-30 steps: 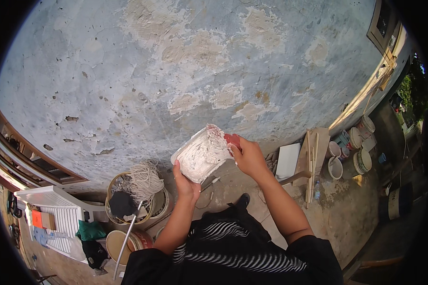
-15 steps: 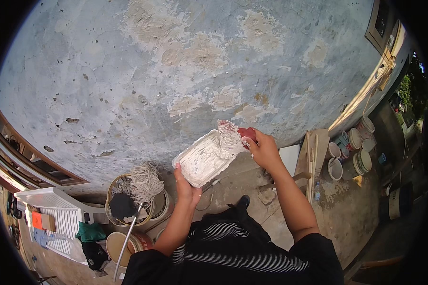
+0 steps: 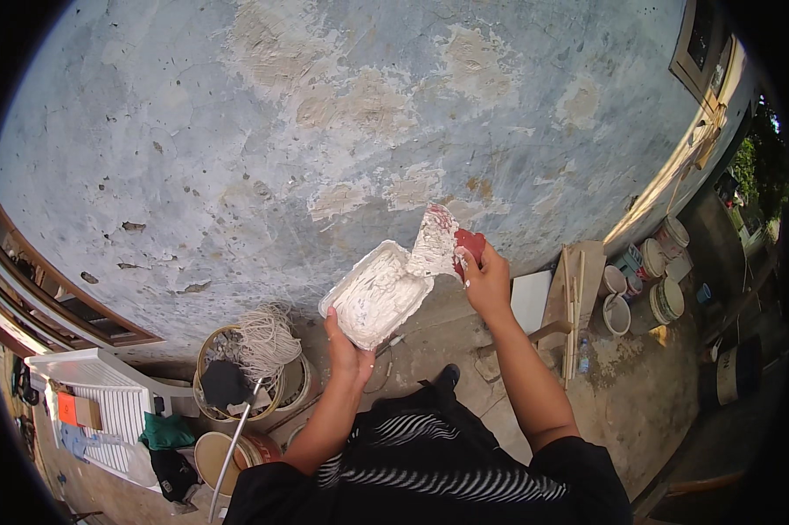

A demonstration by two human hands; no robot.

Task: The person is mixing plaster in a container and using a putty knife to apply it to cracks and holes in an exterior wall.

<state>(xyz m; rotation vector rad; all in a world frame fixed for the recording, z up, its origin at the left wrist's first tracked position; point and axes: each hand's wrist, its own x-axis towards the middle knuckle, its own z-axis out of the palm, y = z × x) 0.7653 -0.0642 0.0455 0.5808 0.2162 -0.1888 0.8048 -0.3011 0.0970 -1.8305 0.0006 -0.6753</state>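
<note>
My left hand (image 3: 349,352) grips the near end of a shallow white tub (image 3: 326,303), fingers beneath it and thumb along its side. White filler paste (image 3: 370,306) coats the inside of the tub. In my right hand (image 3: 489,282) is a red putty knife (image 3: 470,248) with a wide blade, its face loaded with paste. The blade stands at the tub's far right corner, seeming to touch or overlap the rim there. Beyond both hands rises a worn blue-grey wall (image 3: 237,175) with several beige patches of filler (image 3: 373,105).
Left of my legs, a bucket (image 3: 204,395) holds a string mop (image 3: 270,341), with a tan bucket (image 3: 219,459) nearer. A white slatted bench (image 3: 115,385) stands farther left. At right, wooden sticks (image 3: 575,315) and a board lean on the wall beside several buckets (image 3: 666,299).
My right hand has drawn the putty knife a little right, from over the paste to the tub's corner, and its blade is now more upright. The tub has stayed nearly in place.
</note>
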